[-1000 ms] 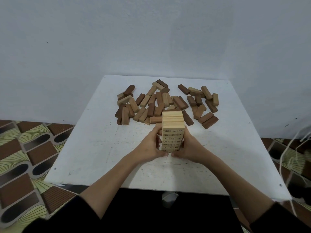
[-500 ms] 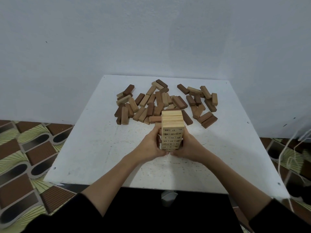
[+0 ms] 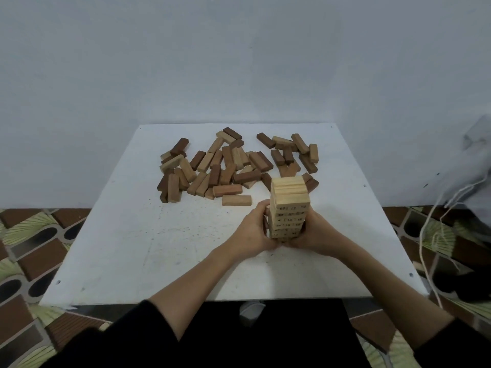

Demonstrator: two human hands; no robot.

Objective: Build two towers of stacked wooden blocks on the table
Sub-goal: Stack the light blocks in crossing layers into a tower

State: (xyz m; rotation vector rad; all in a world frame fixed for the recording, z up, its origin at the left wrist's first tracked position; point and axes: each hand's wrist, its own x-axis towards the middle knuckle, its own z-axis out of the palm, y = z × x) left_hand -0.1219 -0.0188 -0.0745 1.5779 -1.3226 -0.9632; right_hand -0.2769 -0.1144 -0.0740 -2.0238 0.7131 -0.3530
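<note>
One pale tower (image 3: 289, 207) of flat-laid blocks with dark marks on their ends stands right of centre on the tabletop (image 3: 138, 251), left hand (image 3: 252, 231) and right hand (image 3: 314, 232) curled round its base, while the second seems unstarted, loose blocks (image 3: 233, 163) scattered behind.

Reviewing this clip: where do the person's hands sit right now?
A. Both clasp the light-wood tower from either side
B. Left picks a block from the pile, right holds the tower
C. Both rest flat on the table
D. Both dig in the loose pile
A: the left hand and right hand wrap the tower on opposite sides, with the pile lying untouched behind it.
</note>
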